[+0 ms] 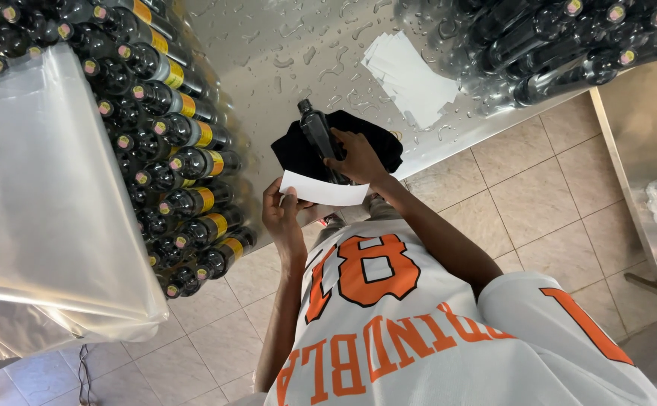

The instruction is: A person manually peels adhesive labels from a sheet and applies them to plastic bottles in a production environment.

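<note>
Right hand [358, 160] grips the dark bottle [317, 134]; left hand [283, 214] pinches the white label [323, 191] beneath it (keep it square, press smoothly).

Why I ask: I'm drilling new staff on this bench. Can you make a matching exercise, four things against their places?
Things:
1. white label
2. dark bottle
3. black cloth
4. stack of white labels

Places:
A. under the bottle, on the wet metal table
B. lying loose on the table, away from both hands
C. held in the left hand
D. gripped by the right hand

Pairs: 1-C, 2-D, 3-A, 4-B
</note>
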